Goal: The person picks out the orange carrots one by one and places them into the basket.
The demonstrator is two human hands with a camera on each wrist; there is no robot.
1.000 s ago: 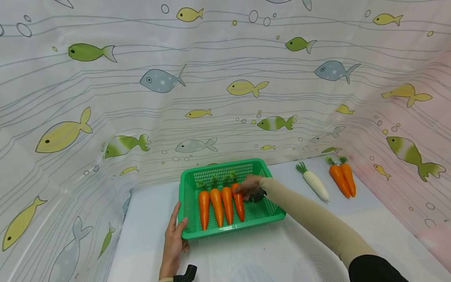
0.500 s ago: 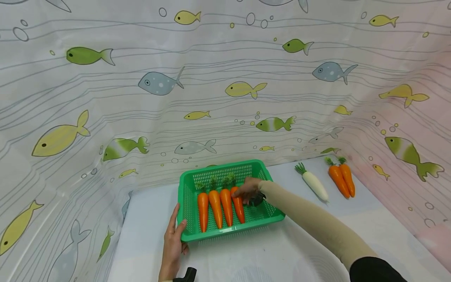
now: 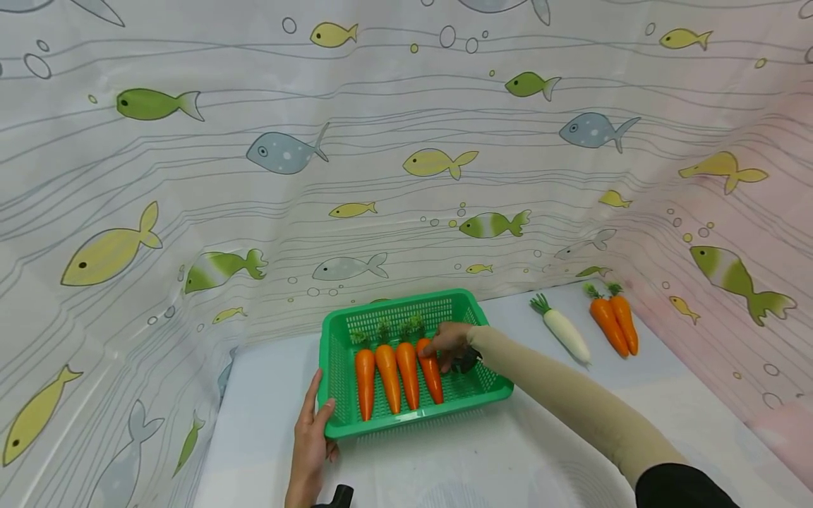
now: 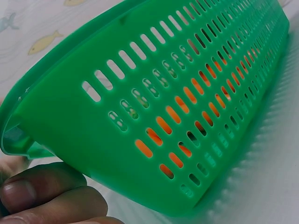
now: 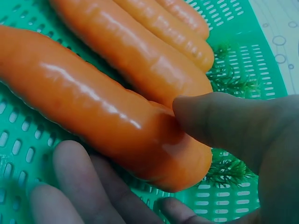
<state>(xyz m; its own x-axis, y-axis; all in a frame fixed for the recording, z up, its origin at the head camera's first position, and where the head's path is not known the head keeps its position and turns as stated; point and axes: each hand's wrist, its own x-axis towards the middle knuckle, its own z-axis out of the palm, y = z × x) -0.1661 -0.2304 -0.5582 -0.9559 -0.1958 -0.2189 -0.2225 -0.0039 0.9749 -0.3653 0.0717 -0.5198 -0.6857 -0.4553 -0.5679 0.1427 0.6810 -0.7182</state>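
Observation:
A green plastic basket (image 3: 419,418) with slotted walls sits on the white table. Several orange carrots (image 3: 387,377) lie side by side in it, their leafy tops toward the far wall. My left hand (image 3: 309,444) grips the basket's near left corner, thumb over the rim and fingers outside. In the left wrist view, curled fingers (image 4: 51,191) show beneath the rim. Inside the basket, my right hand (image 3: 449,342) holds the rightmost carrot (image 3: 432,377) near its leafy end. The right wrist view shows the thumb (image 5: 219,121) on top of that carrot and fingers along its other side.
To the right of the basket, a white radish (image 3: 567,335) with green leaves lies on the table. Two more carrots (image 3: 612,324) lie together beyond it. A fish-patterned sheet (image 3: 381,127) rises behind and at both sides of the table (image 3: 267,409).
The head view has shifted slightly. Both hands stay where they were, the left on the basket corner and the right at the rightmost carrot.

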